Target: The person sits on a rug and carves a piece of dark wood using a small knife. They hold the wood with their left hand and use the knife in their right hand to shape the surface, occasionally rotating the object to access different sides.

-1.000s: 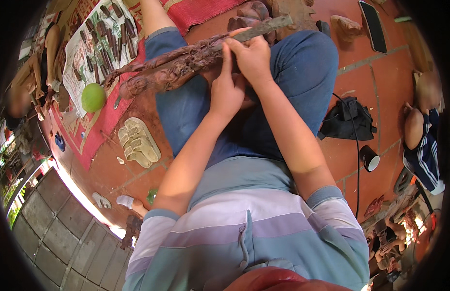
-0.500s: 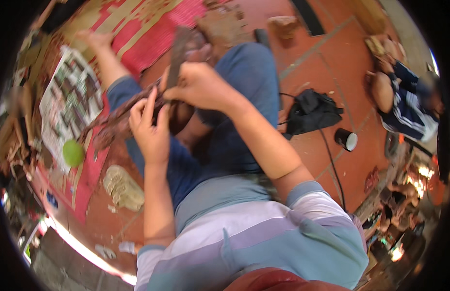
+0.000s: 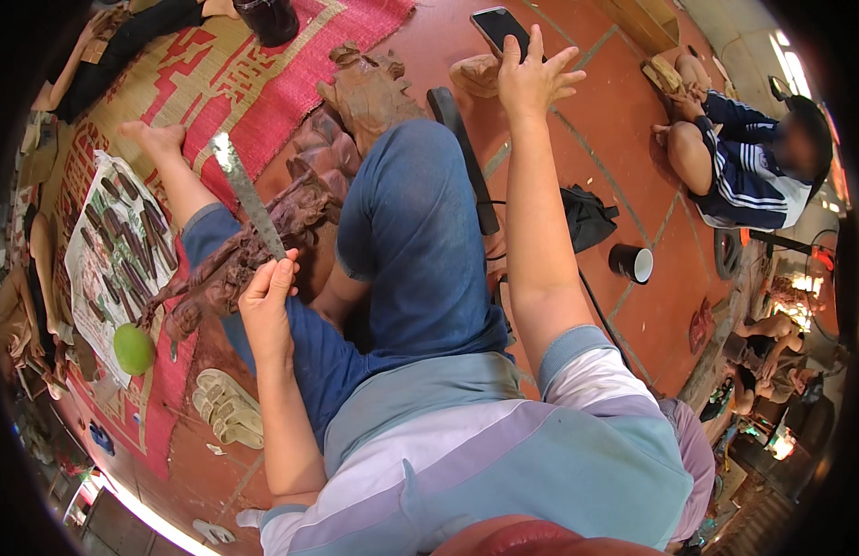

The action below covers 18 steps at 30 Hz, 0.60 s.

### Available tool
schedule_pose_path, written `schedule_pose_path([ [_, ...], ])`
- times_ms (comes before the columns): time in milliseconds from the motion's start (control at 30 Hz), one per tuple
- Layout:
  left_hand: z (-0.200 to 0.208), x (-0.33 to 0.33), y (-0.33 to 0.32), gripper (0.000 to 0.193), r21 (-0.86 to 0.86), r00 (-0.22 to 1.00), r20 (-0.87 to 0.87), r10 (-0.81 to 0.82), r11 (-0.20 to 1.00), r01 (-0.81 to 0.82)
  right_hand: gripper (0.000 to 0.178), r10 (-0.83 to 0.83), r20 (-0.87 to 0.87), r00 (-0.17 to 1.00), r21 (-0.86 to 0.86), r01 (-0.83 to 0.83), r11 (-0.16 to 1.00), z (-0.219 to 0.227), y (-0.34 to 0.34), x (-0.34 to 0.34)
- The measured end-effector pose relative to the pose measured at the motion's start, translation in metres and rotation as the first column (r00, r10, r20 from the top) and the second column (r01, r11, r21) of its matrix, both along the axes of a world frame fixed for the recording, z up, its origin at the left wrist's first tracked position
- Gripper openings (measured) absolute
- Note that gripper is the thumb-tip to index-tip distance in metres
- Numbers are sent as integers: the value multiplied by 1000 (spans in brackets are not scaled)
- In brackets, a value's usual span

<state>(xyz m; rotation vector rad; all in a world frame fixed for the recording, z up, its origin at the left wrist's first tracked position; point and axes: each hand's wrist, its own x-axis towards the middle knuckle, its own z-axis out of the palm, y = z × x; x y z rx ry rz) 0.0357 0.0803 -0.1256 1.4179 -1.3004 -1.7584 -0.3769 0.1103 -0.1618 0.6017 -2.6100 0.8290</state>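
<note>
My left hand (image 3: 270,292) pinches the lower end of a long, flat metal blade (image 3: 249,199), which points up and away to the left. Beneath it, a knotty dark-brown wood carving (image 3: 235,255) lies slantwise across my left leg. My right hand (image 3: 531,83) is stretched far forward, fingers spread and nothing in its grasp. Its fingertips overlap the edge of a black smartphone (image 3: 503,30) on the tiled floor; whether they touch it I cannot tell. A rough brown wood block (image 3: 476,76) lies beside that wrist.
Several carving tools (image 3: 124,232) lie on a paper sheet (image 3: 87,283) at the left, near a green round fruit (image 3: 134,349). Sandals (image 3: 227,408) rest by my left forearm. A black bag (image 3: 587,218) and dark cup (image 3: 630,263) stand right. A person (image 3: 753,167) sits far right.
The blade has passed from my right hand to my left. My right hand has left the carving, reached forward and right, and opened beside the smartphone.
</note>
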Motion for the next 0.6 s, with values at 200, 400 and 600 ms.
schedule_pose_path([
  [200, 2, -8, -1, 23, -32, 999, -2, -38, 999, 38, 51, 24, 4, 1000, 43, -24, 999, -12, 5, -9],
  [400, -3, 0, 5, 22, -83, 1000, -11, -13, 996, 12, 34, 541, 100, 835, -265, -502, 823, 11, 7, 118],
  [600, -1, 9, 3, 26, -187, 999, 23, -23, 982, 27, 14, 836, 247, 491, -84, -848, 523, 66, 9, 177],
])
